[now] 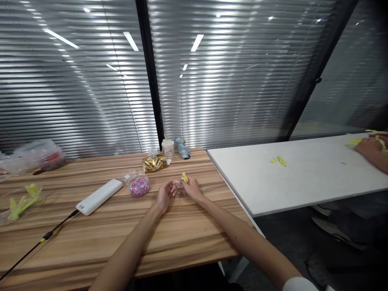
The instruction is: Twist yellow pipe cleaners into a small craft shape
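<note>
My right hand [193, 189] is closed on a small yellow strip [184, 177], whose folded end sticks up above the fingers. Just left of it, over the wooden table [188, 234], is my left hand [165, 196]. Its fingers are loosely curved and apart, with the tips close to the right hand's fingertips. I cannot make out anything in the left hand. Nearest to it stands a round clear tub [138, 186] full of small pink and purple bands, with what looks like a clear lid [127, 175] behind it.
A white power bank [99, 197] with a black cable lies left. Farther left are yellow strips [22, 204] in a clear dish and plastic bags [39, 155]. Behind stand a gold packet [154, 163], paper cup [168, 148] and blue wrapper [182, 148]. Another person's hands [371, 146] hold yellow strips over the white table [303, 178].
</note>
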The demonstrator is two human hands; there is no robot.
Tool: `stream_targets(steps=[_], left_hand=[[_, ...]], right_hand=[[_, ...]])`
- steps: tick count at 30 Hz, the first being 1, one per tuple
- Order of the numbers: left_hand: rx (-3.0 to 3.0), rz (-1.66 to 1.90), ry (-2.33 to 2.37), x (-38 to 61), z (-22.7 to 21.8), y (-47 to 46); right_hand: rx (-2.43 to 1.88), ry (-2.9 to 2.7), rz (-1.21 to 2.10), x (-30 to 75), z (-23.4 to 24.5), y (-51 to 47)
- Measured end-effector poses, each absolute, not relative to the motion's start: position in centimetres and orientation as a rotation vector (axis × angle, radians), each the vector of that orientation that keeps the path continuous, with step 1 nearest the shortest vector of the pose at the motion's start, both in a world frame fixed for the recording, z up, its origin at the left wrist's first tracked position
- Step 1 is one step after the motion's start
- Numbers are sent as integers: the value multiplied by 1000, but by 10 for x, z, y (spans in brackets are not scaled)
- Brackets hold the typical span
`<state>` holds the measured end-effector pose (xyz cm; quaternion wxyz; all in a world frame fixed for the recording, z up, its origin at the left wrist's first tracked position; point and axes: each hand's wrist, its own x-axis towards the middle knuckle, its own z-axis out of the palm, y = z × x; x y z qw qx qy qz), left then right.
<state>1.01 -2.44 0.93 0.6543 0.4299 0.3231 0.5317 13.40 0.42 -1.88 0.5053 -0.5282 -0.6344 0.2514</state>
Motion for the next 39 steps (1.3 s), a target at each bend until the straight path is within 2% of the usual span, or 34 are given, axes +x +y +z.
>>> stream_targets(steps=[5, 14, 19, 26, 39], left_hand=[[826, 1400, 728, 7, 9, -22], [1204, 1513, 1072, 9, -3, -20], [1388, 1441, 1145, 4, -1, -19], [1487, 1350, 1117, 0, 12, -24], [1316, 1405, 1148, -1, -3, -16]], right_hand=[[-1202, -1606, 627, 126, -17, 1], [-1074, -1647, 750, 125, -17, -4], [-1066, -1657, 794, 125, -13, -12], [-1204, -1622, 638, 125, -6, -20], [-1103, -1894, 570, 123, -6, -26]])
